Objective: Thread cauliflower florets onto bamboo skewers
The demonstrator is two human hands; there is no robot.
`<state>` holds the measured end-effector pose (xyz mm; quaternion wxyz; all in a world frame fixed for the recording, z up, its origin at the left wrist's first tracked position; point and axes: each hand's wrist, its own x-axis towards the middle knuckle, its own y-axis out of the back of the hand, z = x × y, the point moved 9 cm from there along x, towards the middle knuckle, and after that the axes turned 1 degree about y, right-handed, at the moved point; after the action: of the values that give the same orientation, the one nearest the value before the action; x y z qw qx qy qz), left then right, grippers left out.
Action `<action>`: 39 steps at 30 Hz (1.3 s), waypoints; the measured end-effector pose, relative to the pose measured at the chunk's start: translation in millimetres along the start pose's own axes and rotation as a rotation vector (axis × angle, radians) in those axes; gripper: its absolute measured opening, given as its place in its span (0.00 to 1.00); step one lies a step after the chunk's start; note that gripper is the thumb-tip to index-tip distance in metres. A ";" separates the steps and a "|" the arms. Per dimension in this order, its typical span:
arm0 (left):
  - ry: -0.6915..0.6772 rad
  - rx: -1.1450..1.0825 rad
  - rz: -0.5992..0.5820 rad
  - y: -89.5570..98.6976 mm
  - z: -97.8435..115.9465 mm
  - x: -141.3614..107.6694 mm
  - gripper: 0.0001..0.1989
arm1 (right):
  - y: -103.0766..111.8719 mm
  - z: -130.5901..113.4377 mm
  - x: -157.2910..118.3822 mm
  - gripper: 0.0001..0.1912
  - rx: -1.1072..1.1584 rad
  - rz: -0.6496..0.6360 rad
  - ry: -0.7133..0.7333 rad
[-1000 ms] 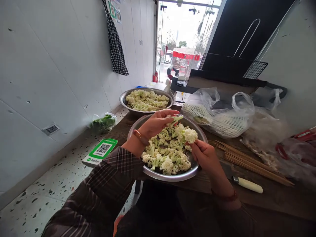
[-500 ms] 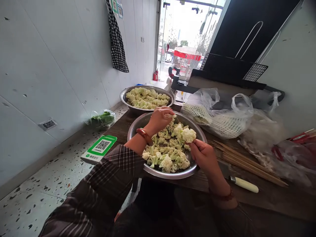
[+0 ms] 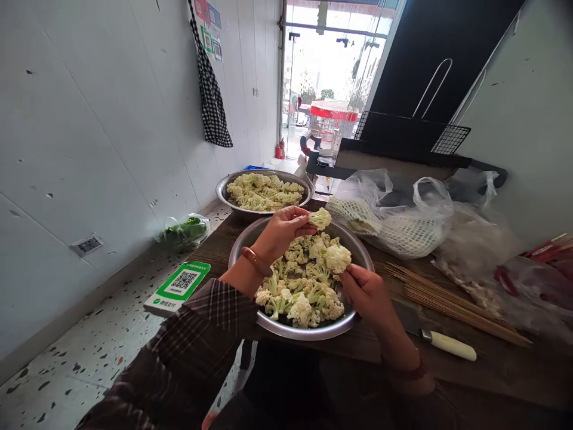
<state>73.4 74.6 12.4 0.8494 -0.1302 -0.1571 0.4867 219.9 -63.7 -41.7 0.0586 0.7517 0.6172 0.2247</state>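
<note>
My left hand [image 3: 284,232], with a reddish-brown bangle at its wrist, pinches a pale cauliflower floret [image 3: 320,218] by its stem end. Lower and to the right, my right hand [image 3: 367,294] is closed on a rounder floret [image 3: 338,258], its white head turned up and to the left. Both hands are over the near metal basin [image 3: 304,335], whose bottom is covered with cut cauliflower pieces [image 3: 302,307]. A second metal basin [image 3: 221,194], fuller of cauliflower [image 3: 264,192], stands just behind it. The two held florets are apart.
On the right lie thin wooden skewers [image 3: 452,304] and a knife [image 3: 450,345] with a cream handle. Plastic bags [image 3: 414,224] fill the table's back right. A QR code sign [image 3: 181,283] is at the left edge; bagged greens [image 3: 183,230] sit beyond it by the wall.
My left hand has turned, bringing its floret into clear view above the basin. My right hand keeps its floret, slightly lower in the picture. The camera has tilted up a little.
</note>
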 end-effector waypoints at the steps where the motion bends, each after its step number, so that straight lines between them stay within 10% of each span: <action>1: 0.012 -0.018 -0.010 -2.0 -0.5 -0.7 0.09 | 0.1 -0.8 0.3 0.21 0.000 0.005 -0.005; 39: 0.004 -0.129 0.054 3.4 -4.8 0.3 0.08 | 6.9 -10.2 -2.6 0.21 -0.142 0.083 0.057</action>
<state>72.7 76.1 6.7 0.8263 -0.1898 -0.1828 0.4979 221.6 -69.6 -30.8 0.0847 0.7640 0.5694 0.2915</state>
